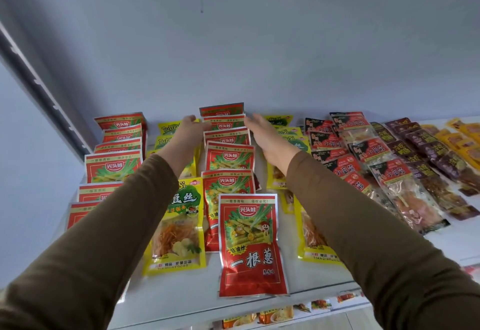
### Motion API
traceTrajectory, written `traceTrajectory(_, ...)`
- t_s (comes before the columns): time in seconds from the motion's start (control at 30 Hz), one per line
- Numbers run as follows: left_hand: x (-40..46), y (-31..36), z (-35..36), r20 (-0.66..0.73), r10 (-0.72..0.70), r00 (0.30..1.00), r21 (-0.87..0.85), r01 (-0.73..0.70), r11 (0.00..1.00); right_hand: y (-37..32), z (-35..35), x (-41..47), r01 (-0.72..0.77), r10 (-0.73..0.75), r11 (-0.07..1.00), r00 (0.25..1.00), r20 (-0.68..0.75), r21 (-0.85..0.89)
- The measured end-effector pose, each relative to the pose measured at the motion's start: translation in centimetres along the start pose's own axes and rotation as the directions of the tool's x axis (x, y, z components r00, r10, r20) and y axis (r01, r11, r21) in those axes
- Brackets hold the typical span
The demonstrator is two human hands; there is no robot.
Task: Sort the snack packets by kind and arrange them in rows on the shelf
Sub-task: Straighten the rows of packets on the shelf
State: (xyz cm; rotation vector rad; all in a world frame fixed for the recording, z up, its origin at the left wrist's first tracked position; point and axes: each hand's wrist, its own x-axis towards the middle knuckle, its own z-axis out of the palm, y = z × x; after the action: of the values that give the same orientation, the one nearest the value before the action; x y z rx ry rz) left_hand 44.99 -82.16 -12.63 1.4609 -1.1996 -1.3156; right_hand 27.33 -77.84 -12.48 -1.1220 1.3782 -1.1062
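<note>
- Head view: person stood at the flat white shelf (181, 293), both arms in brown sleeves stretched to the back of the middle row of red foil snack packets (228, 158).
- Left hand (188, 128) lay at the row's left edge, right hand (262, 132) at its right edge, palms facing in. Fingers looked straight, nothing gripped; my read was they bracketed the rear packets to square the row, not to lift.
- Whether the fingertips actually touched the packets, couldn't tell.
- Red packets overlapped like shingles, front one (250, 245) lying flat at the shelf lip. Overlap probably kept every label readable.
- Second red row (114, 163) ran along the far left.
- Yellow packets with clear windows (179, 226) formed rows on either side of the middle red row, partly hidden under the arms.
- Right of those: black-and-red packets (363, 153), then dark brown ones (426, 153), then orange ones (462, 135), each kind in its own rows.
- Sorting looked mostly done; the right-hand rows sat looser and skewed, likely next for tidying.
</note>
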Motion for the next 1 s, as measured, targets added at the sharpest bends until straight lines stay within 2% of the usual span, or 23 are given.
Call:
traceTrajectory(0.07,-0.8,0.4,-1.0,-0.054,0.128,0.990,0.146,-0.120,0.982,-0.8,-0.6,-1.9,0.073,-0.073,0.987,0.997,0.002,-0.141)
traceTrajectory(0.13,-1.8,0.4,-2.1,-0.014,0.220,0.975,0.325,-0.203,0.923,-0.8,-1.6,-3.4,0.141,-0.141,0.927,0.990,0.025,-0.348)
traceTrajectory(0.23,-3.4,-0.1,-3.2,0.128,0.206,0.970,0.563,-0.242,0.790,0.0,-2.6,-5.2,0.149,-0.123,0.692,0.988,0.088,-0.706)
traceTrajectory(0.3,-4.2,-0.7,-3.2,0.197,0.151,0.969,0.639,-0.244,0.730,0.6,-2.7,-6.2,0.099,-0.042,0.616,0.995,0.093,-0.781)
traceTrajectory(0.37,-4.7,-1.3,-2.8,0.217,0.110,0.970,0.672,-0.230,0.704,1.1,-2.2,-6.8,0.074,-0.006,0.575,0.996,0.087,-0.815)
traceTrajectory(0.43,-4.7,-1.9,-2.2,0.196,0.081,0.977,0.664,-0.193,0.722,1.6,-1.5,-6.9,0.066,-0.001,0.568,0.997,0.080,-0.820)
traceTrajectory(0.57,-4.3,-2.6,-1.5,0.123,0.045,0.991,0.602,-0.110,0.791,2.3,-0.7,-6.8,0.061,-0.020,0.631,0.998,0.063,-0.773)
traceTrajectory(0.73,-3.7,-3.0,-1.4,0.109,0.030,0.994,0.522,-0.083,0.849,2.7,-0.8,-6.6,0.030,-0.031,0.708,0.999,0.011,-0.706)
traceTrajectory(1.0,-3.5,-3.2,-1.8,0.074,0.020,0.997,0.468,-0.052,0.882,2.8,-0.7,-6.0,0.021,-0.002,0.723,1.000,0.028,-0.690)
